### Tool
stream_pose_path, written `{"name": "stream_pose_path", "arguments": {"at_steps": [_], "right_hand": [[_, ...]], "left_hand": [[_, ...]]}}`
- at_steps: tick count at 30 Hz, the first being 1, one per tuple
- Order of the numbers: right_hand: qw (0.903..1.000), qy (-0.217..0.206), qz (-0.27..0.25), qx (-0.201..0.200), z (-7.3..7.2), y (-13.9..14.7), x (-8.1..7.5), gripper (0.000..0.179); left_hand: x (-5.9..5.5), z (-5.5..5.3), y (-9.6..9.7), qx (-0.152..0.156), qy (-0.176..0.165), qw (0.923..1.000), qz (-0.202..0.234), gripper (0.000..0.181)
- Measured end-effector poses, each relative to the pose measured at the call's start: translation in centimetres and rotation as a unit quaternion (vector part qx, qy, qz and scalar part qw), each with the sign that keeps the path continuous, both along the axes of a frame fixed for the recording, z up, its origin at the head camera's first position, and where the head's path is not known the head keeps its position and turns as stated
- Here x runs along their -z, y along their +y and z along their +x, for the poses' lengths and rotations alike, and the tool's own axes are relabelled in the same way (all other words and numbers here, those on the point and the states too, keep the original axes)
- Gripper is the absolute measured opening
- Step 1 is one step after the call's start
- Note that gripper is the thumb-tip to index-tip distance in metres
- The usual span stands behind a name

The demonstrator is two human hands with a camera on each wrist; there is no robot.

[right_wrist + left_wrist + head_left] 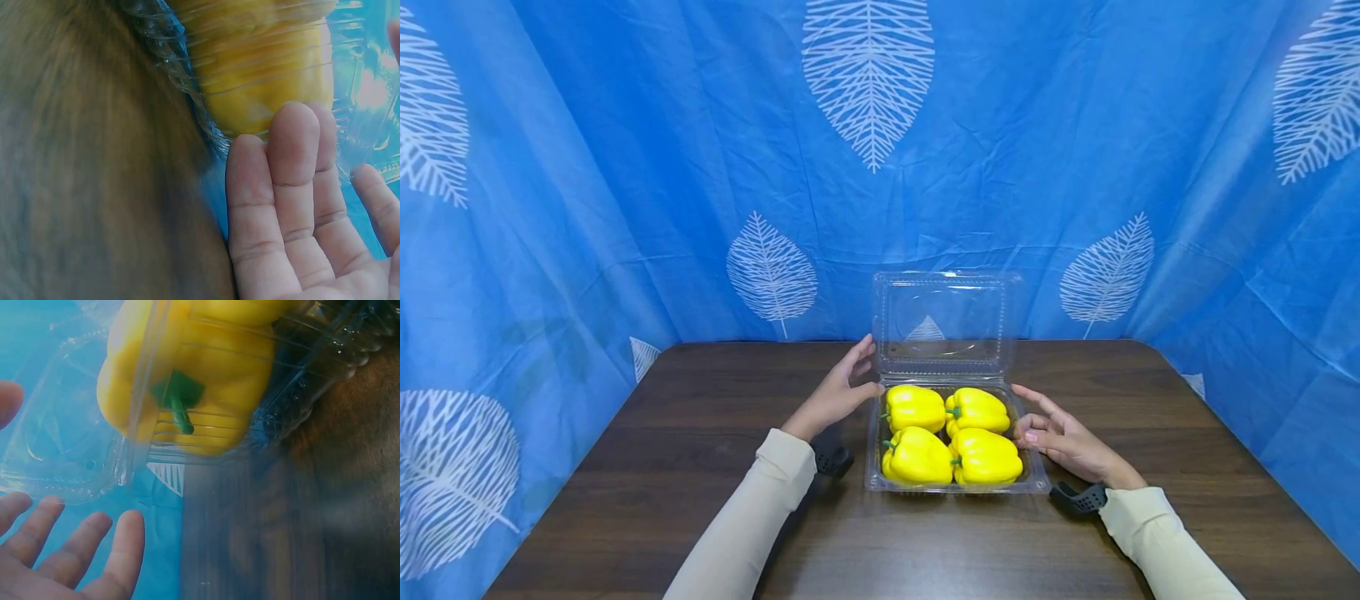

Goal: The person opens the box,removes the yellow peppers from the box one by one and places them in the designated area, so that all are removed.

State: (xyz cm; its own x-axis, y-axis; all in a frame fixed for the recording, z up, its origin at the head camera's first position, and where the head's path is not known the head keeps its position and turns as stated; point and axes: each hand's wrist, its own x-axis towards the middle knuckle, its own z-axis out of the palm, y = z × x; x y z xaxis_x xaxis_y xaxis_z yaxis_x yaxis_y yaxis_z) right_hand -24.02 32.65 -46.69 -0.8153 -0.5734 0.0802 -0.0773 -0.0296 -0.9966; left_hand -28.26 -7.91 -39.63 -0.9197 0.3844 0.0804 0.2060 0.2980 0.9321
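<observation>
A clear plastic clamshell container (874,479) rests on the table with several yellow bell peppers (917,456) in its base. Its hinged lid (951,354) stands raised at the back. At the left side, my left hand (833,398) has its fingers spread, the thumb right at the base's rim and the fingertips close to the lid's lower left edge. My right hand (1070,443) is at the right wall, its fingers loosely extended. In the right wrist view, the fingertips (294,134) overlap the ribbed wall. A green stem (181,415) shows through the plastic in the left wrist view.
The dark wooden table (715,467) extends to both sides of the container. Behind it hangs a blue curtain (1000,167) with white leaf prints, which also runs along the left and right. Each wrist wears a black band (1078,498) below a cream sleeve (1165,533).
</observation>
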Motion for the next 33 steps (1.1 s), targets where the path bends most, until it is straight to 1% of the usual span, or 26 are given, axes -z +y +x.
{"name": "stream_pose_path", "arguments": {"at_steps": [9, 17, 23, 29, 33], "right_hand": [[1.0, 0.0, 0.002, 0.004, 0.0, -0.1, -0.2, 0.067], [1.0, 0.002, 0.002, -0.001, 0.0, -0.1, -0.1, 0.067], [1.0, 0.004, 0.005, -0.001, 0.0, 0.0, -0.1, 0.067], [1.0, 0.0, 0.003, 0.001, 0.0, 0.0, -0.1, 0.067], [1.0, -0.004, 0.002, 0.003, 0.1, 0.0, -0.1, 0.068]], "left_hand": [[0.4, -0.8, 0.3, -0.004, -0.047, 0.9982, 0.037, 0.084], [0.8, -1.3, 0.1, 0.009, -0.067, 0.9963, 0.053, 0.075], [1.5, -1.7, 0.3, -0.002, -0.087, 0.9941, 0.065, 0.074], [1.8, -2.0, 0.5, -0.015, -0.103, 0.9926, 0.064, 0.074], [2.1, -2.1, 0.6, -0.021, -0.109, 0.9926, 0.05, 0.073]]}}
